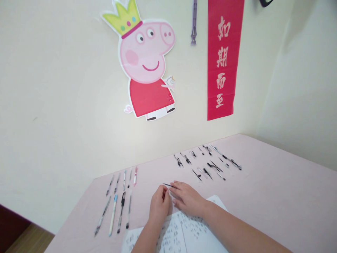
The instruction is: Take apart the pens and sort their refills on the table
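My left hand [159, 205] and my right hand [187, 198] meet over a pink table [276, 196], just beyond an open notebook [181, 233] with handwriting. Both pinch a thin dark pen refill [168, 185] between their fingertips; it lies almost level and points left. The fingers of both hands are closed round it. A row of whole pens [118, 200] lies to the left of my left hand. Several loose pen parts [207, 163] are spread out beyond my right hand.
A cream wall rises right behind the table, bearing a cartoon pig sticker [147, 63] and a red banner [223, 59] with characters. The table's left edge drops to a wooden floor [28, 240]. A second wall closes the right side.
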{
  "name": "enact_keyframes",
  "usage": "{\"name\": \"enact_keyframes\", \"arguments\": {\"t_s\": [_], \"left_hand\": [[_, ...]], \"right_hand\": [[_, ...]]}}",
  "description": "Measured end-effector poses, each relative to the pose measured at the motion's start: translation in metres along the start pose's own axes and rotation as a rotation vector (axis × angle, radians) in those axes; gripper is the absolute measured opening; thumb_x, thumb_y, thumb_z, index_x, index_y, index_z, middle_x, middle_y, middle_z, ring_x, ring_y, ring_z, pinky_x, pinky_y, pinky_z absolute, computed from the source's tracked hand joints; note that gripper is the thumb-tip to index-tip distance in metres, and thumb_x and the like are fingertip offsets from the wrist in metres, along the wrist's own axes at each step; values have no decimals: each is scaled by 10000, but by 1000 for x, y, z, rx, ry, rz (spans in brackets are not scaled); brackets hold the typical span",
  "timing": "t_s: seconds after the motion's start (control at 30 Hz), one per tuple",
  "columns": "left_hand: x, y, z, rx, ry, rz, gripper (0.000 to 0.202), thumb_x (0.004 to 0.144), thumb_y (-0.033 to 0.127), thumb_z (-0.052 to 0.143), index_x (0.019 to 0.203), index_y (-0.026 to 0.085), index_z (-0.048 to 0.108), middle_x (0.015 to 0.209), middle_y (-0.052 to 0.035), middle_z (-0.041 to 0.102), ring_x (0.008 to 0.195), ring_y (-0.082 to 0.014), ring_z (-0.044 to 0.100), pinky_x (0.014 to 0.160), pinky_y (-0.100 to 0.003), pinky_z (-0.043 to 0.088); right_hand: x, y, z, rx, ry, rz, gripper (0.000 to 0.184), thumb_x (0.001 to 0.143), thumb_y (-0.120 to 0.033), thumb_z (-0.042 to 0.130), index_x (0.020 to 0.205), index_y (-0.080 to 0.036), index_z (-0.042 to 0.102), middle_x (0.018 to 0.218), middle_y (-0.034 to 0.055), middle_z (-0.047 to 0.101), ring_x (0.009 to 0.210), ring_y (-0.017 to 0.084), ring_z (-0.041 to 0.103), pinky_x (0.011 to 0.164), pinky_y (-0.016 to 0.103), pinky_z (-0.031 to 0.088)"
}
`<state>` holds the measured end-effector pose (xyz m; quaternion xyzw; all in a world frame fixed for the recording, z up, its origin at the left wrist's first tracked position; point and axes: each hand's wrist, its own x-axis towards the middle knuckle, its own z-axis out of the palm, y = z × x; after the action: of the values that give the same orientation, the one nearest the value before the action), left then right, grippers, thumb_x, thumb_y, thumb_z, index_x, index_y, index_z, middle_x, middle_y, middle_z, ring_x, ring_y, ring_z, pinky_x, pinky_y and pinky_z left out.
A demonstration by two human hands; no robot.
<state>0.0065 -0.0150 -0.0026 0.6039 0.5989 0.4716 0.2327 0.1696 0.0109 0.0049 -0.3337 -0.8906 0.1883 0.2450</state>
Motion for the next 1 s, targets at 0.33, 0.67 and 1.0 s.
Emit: {"name": "enact_keyframes", "arguments": {"t_s": [0.33,0.67,1.0], "left_hand": [[-3,6,1,172,-176,125,209,839,272,380,829,187,570,750,-22,614,693,-154,552,661,-266,393],[-2,5,0,153,-196,123,221,841,281,387,855,184,585,784,-40,636,717,-159,573,673,-270,418],[-1,1,-1,113,-188,129,218,845,286,384,875,182,573,815,-47,645,740,-163,578,704,-287,421]], "right_hand": [[2,5,8,-44,30,-104,317,813,-189,481,1108,-152,589,1212,127,550,1100,227,494,962,384,366],[4,5,11,-49,51,-67,352,832,-212,473,1156,-123,575,1316,136,477,1246,234,373,1054,390,272],[6,10,18,121,27,-45,395,867,-169,365,1226,-141,528,1330,110,468,1241,183,404,1056,348,288]]}}
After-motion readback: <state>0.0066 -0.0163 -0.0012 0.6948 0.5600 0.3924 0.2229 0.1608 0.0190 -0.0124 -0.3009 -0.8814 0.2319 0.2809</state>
